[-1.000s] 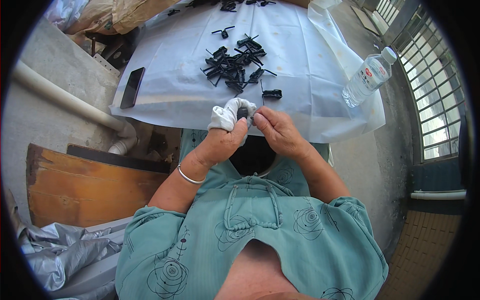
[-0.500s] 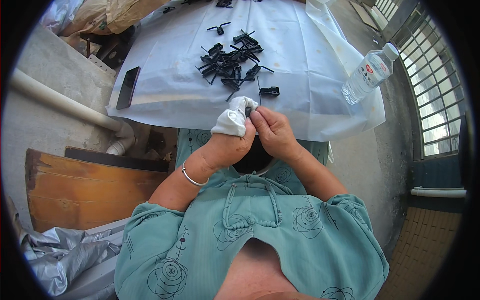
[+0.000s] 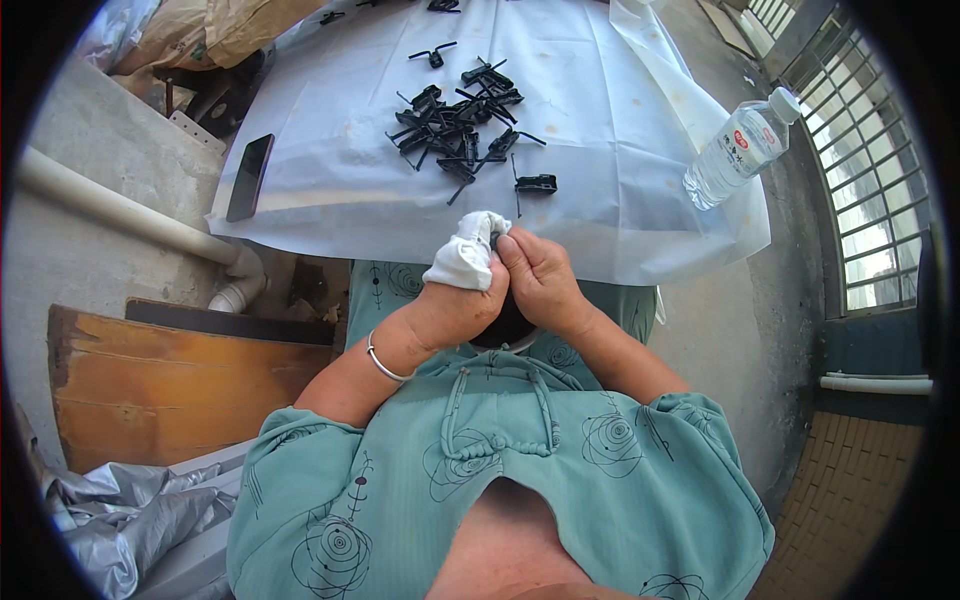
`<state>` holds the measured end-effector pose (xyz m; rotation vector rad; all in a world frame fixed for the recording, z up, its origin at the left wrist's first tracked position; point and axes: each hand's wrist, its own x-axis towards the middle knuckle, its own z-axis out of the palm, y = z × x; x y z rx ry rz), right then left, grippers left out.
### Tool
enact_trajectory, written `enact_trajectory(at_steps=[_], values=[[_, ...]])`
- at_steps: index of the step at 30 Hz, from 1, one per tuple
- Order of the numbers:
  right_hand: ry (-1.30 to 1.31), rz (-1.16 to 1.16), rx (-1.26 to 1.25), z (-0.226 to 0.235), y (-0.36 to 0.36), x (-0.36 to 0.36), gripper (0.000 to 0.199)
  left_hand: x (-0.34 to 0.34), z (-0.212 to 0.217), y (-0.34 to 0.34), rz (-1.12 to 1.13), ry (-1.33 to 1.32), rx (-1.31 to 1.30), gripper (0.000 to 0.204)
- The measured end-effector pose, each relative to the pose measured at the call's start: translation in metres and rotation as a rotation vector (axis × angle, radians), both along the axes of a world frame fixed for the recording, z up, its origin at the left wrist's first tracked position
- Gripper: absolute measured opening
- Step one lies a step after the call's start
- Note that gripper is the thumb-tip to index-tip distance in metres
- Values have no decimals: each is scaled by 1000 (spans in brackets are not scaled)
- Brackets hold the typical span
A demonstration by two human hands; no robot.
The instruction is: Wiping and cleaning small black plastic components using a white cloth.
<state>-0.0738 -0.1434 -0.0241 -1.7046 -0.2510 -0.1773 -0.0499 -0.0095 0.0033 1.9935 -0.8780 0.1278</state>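
My left hand [image 3: 462, 305] is closed, its fingers covered by a white cloth [image 3: 462, 256]. Pressed up against it from the right is my right hand [image 3: 548, 285], its thumb and fingers pinched together. Between the two hands shows a bit of a small dark part [image 3: 496, 240]; most of it is hidden by the cloth and fingers. Just beyond, a single black plastic clip-like part [image 3: 536, 184] with a thin arm lies on the white plastic sheet [image 3: 330, 195]. Farther off is a heap of similar black parts [image 3: 462, 130], and one more [image 3: 434, 57] lies apart behind it.
At the sheet's left edge lies a dark phone [image 3: 250, 178]. A clear water bottle [image 3: 738, 150] with a white cap stands near the right edge. A pale pipe [image 3: 120, 208] and an orange-brown wooden board [image 3: 180, 385] are at the left, and a dark bucket-like opening [image 3: 508, 325] sits under my hands.
Both hands have come slightly nearer to me, still pressed together around the dark part. The cloth has shifted a little with the left hand.
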Motion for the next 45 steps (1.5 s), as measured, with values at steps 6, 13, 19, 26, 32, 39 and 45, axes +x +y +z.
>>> enact_trajectory(at_steps=[6, 13, 19, 26, 32, 39, 45], values=[[-43, -131, -525, 20, -44, 15, 14, 13, 18, 15, -48, -223, 251, 28], [-142, -250, -965, 15, -64, 46, 27, 42, 23, 6, 46, -199, -57, 26], [-265, -1, -619, 41, -47, 26, 32, 47, 17, 4, -204, 99, 187, 30], [-443, -58, -286, 34, -15, 10, 19, 24, 11, 3, -21, 633, -320, 21], [36, -51, -47, 31, -16, 20, 20, 11, 11, 9, -92, 734, -447, 22], [-44, 31, -173, 24, -14, 15, 25, 9, 3, 7, 121, 330, -122, 29], [34, -52, -51, 4, -2, 20, 23, 10, -12, 8, 137, -111, 23, 30]])
